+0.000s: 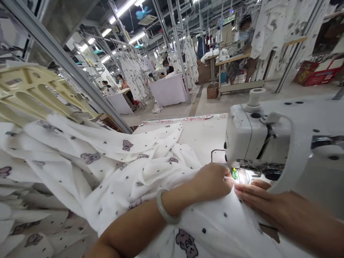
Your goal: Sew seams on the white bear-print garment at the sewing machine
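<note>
White printed cloth point(161, 172) spreads in folds over the sewing table point(208, 134), up to the white sewing machine point(295, 154), whose head stands in the way just beyond the fingertips. At far left a slatted cream plastic frame point(34, 77) rises behind the cloth. The left hand point(215, 181) reaches across, curled, pinching the cloth's edge; the right hand point(259, 195) lies against the cloth, fingers straight and side by side; whether it pinches I cannot tell. A pale bangle point(160, 205) rings the left wrist, and a tiny green piece point(235, 173) shows under the machine's head
</note>
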Motion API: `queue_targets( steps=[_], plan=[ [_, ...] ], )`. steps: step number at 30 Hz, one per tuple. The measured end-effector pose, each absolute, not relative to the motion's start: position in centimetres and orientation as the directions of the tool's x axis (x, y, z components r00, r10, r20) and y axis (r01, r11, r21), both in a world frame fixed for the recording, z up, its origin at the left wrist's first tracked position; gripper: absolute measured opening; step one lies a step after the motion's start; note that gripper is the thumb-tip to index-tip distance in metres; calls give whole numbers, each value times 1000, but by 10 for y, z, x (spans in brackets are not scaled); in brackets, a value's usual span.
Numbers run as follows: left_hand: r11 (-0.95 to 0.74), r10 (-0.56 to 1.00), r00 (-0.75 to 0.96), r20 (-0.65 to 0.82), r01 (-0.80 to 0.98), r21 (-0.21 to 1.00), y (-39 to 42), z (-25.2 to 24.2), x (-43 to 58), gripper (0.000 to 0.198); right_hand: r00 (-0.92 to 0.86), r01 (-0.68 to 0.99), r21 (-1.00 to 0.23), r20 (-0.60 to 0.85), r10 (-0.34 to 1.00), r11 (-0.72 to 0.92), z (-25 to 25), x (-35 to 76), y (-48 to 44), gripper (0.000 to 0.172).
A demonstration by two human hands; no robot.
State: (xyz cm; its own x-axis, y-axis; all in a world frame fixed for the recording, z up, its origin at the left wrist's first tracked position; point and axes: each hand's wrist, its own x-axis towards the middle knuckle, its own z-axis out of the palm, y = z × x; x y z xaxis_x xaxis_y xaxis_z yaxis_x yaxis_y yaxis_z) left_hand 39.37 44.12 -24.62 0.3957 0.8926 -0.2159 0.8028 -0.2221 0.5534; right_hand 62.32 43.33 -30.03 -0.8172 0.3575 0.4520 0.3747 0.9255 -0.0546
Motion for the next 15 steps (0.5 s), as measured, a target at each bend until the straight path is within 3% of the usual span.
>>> queue_targets(
  steps=[6, 13, 15],
  plan=[
    [-336, 919, 392, -36, 829, 447, 431, -259, 385, 12, -842, 354, -112, 394, 368, 929, -306, 624, 433, 51],
    [-432, 889, 458, 19, 825, 364, 444, -269, 384, 11, -775, 413, -113, 478, 414, 904, -303, 619, 430, 57],
    [-461, 873, 488, 3, 823, 333, 452, -270, 384, 12, -722, 444, -182, 507, 471, 877, -295, 614, 430, 52]
  ],
)
